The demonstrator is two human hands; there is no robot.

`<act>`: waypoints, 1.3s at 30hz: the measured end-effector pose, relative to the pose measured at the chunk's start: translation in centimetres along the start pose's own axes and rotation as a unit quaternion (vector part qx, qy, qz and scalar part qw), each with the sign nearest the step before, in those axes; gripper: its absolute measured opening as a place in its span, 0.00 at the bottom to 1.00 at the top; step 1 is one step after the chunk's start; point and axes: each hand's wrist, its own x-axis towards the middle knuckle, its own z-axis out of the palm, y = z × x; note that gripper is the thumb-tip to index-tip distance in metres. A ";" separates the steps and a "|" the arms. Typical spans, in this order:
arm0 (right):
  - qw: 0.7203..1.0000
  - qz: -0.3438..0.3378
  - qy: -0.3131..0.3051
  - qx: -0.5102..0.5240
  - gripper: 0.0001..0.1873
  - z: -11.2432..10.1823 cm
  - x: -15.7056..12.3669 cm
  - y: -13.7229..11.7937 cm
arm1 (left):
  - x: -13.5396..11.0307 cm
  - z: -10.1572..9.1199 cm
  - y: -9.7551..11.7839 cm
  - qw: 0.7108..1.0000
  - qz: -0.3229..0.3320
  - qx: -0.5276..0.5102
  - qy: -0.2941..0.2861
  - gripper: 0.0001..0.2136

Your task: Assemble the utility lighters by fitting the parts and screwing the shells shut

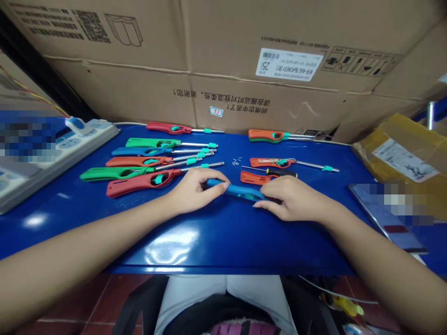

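Note:
A blue lighter body [237,191] lies on the blue table [216,237] between my hands. My left hand [193,190] is closed over its left end, fingers curled round it. My right hand [291,197] presses down on its right end, fingers bent over it. Just behind my right hand lie an open red lighter shell [252,177] and a black-handled screwdriver [279,172]. A few tiny screws [236,162] are scattered behind the blue body.
Several finished long-nosed lighters in red, green and blue [146,165] lie at the left. More lighters lie at the back [275,136] and right [286,163]. A white power strip [80,139] sits far left, cardboard boxes [223,60] behind, a phone [384,216] at right.

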 end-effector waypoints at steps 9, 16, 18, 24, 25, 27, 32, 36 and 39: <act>0.999 0.038 -0.034 -0.008 0.21 -0.5 0.1 -0.3 | -0.1 -0.9 0.2 0.980 0.091 0.168 -0.047 0.14; 0.994 0.070 -0.084 -0.004 0.17 -1.2 -0.1 -1.2 | -0.4 -0.8 0.3 0.976 0.152 0.152 -0.045 0.12; 0.992 0.077 -0.096 -0.013 0.18 -1.2 0.0 -1.5 | -0.4 -0.8 0.3 0.975 0.154 0.153 -0.050 0.12; 0.992 0.066 -0.101 -0.035 0.21 -0.8 0.1 -1.9 | -0.2 -0.9 0.3 0.982 0.104 0.139 -0.070 0.12; 0.992 0.066 -0.099 -0.033 0.21 -0.9 0.0 -1.8 | -0.2 -0.9 0.3 0.982 0.111 0.130 -0.075 0.11; 0.993 0.065 -0.096 -0.031 0.21 -1.0 -0.1 -1.7 | -0.3 -1.0 0.4 0.980 0.136 0.118 -0.088 0.11; 0.998 0.042 -0.045 -0.017 0.19 -0.9 -0.1 -1.8 | -0.6 -0.5 0.7 0.973 0.169 0.133 -0.084 0.10; 0.999 0.037 -0.029 -0.018 0.21 -0.5 0.0 -2.0 | -0.6 0.2 0.6 0.982 0.117 0.132 -0.068 0.12; 0.999 0.033 -0.023 -0.030 0.20 -0.6 -0.1 -1.9 | -0.5 0.2 0.4 0.989 0.070 0.122 -0.045 0.14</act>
